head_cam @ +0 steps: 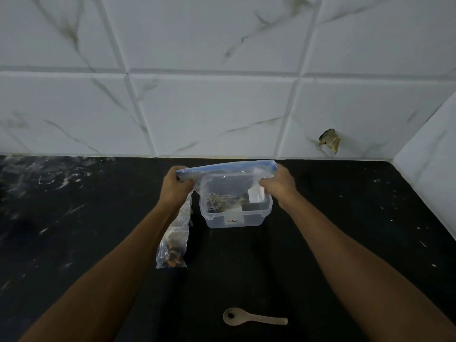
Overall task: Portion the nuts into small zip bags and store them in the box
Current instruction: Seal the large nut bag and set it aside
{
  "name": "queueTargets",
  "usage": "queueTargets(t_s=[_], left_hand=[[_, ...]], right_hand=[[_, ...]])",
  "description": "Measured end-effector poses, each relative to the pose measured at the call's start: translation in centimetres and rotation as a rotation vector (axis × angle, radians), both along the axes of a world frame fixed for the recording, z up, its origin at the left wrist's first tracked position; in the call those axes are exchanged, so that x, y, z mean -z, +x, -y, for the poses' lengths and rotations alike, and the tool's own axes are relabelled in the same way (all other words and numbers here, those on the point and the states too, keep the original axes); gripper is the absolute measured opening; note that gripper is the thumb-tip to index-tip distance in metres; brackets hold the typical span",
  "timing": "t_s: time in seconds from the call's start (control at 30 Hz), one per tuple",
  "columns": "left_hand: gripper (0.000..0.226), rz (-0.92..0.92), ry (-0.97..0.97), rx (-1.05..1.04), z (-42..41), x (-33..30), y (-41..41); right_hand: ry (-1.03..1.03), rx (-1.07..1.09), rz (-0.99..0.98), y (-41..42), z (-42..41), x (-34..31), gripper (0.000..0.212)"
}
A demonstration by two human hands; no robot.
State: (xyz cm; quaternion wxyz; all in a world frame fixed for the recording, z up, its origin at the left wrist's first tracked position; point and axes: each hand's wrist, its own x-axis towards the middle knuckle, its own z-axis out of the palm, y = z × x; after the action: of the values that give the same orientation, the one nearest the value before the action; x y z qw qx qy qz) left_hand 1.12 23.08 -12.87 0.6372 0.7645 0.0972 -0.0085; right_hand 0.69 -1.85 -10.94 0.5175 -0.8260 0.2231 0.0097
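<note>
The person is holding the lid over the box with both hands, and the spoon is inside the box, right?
Not quite. The spoon isn't in the box; the head view shows it lying on the black counter, nearer the person. The rest is right: the left hand and right hand hold the lid over the box.

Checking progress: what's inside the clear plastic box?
Through the clear plastic box wall, filled bags of nuts show. The blue-rimmed lid held above hides their number.
</note>
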Motion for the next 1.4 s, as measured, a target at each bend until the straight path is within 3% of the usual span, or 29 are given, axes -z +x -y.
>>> queueTargets(t_s=[0.03,0.1,0.23,0.33,0.43,0.53,0.63,0.73,0.8,0.87,0.93,1.03,1.17,1.27,1.4], left_hand=[[0.03,0.01,-0.001,0.0,0.1,0.0,0.0],[0.028,0.028,-0.019,0.001,0.3,-0.1,0.2],[0.027,-0.004,-0.07,0.008,1.0,-0.5,1.3],[0.038,-0.064,-0.111,0.094,0.9,-0.1,2.5],[0.066,-0.127,-0.093,0.144,0.3,1.8,4.2],[0.049,-0.11,0.006,0.111,0.8,0.6,4.0],[0.052,-0.076,0.107,0.089,1.2,1.0,4.8],[0.057,0.117,0.434,0.123,1.5,0.9,5.4],[0.038,0.416,0.8,0.211,1.5,1.2,5.7],[0.035,0.598,1.011,0.327,1.5,1.4,5.8],[0.06,0.533,1.067,0.469,2.0,0.8,5.3],[0.082,0.333,1.245,0.669,2.9,0.1,4.9],[0.103,0.135,1.348,0.84,3.3,0.0,5.3],[0.096,0.1,1.295,0.866,3.5,-0.3,5.7],[0.073,0.105,1.248,0.836,3.9,-0.2,6.1]], right_hand=[[-0.104,0.01,0.04,0.2,0.3,0.1,0.035],[-0.121,0.053,0.096,0.6,1.1,0.4,0.029],[0.189,0.124,0.118,1.0,1.6,0.9,0.025],[0.301,0.044,0.211,1.0,1.3,1.1,0.044],[0.057,-0.081,0.269,1.4,1.1,1.5,0.045],[-0.214,-0.112,0.281,2.3,1.5,2.4,0.032],[-0.378,-0.152,0.244,3.2,1.8,2.9,0.024],[-0.548,-0.23,0.211,3.7,2.2,2.6,0.024],[-0.685,-0.315,0.226,3.7,2.1,2.5,0.035],[-0.909,-0.421,0.312,3.4,1.7,2.6,0.049],[-1.097,-0.57,0.381,3.0,1.4,2.8,0.05],[-1.083,-0.723,0.224,2.9,1.2,2.9,0.049],[-1.08,-0.852,-0.033,3.8,1.4,2.4,0.094],[-1.14,-0.929,-0.102,4.4,1.5,2.0,0.104],[-1.185,-0.909,-0.086,5.1,1.0,2.3,0.091]])
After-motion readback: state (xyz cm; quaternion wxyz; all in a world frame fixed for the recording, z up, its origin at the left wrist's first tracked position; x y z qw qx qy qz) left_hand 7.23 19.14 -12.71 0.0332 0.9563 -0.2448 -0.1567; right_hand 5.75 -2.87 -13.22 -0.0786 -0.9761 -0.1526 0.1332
